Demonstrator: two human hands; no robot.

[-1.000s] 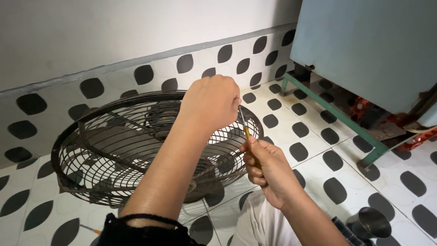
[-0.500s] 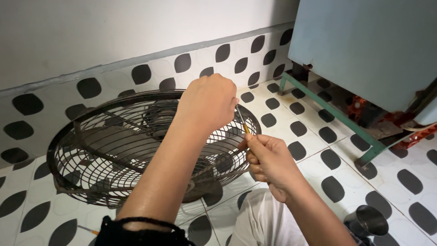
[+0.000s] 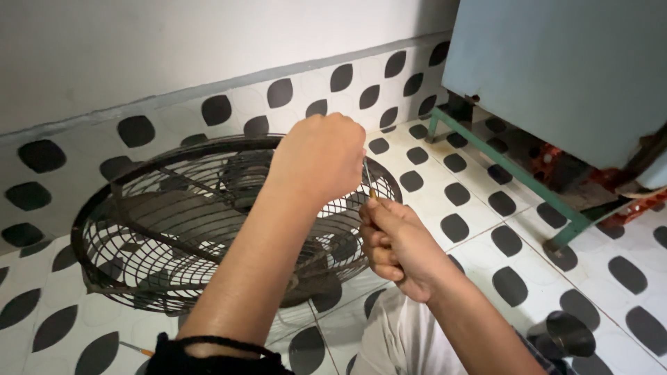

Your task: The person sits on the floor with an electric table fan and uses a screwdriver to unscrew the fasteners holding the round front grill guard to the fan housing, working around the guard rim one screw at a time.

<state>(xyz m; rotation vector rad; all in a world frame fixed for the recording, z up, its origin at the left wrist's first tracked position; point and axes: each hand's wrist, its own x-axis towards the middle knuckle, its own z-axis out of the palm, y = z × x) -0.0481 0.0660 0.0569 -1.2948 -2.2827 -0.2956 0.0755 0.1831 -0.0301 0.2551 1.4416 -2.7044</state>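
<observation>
A dark, dusty wire fan cage [image 3: 167,229] with blades inside lies on the tiled floor against the wall. My left hand [image 3: 319,158] is closed over the cage's right rim, gripping it from above. My right hand [image 3: 396,243] is just below and to the right, fingers wrapped around a screwdriver [image 3: 370,182] with a yellow handle. Its metal shaft points up toward the rim under my left hand. The tip is hidden behind my left fingers.
White floor and wall tiles carry black rounded spots. A pale blue cabinet [image 3: 556,62] on a green metal frame [image 3: 514,173] stands at the right. A small orange tool [image 3: 135,348] lies on the floor at lower left. A dark round object [image 3: 570,333] sits at lower right.
The view has shifted slightly. Both hands stay at the cage's right rim; my right hand with the screwdriver has edged a little closer to my left hand.
</observation>
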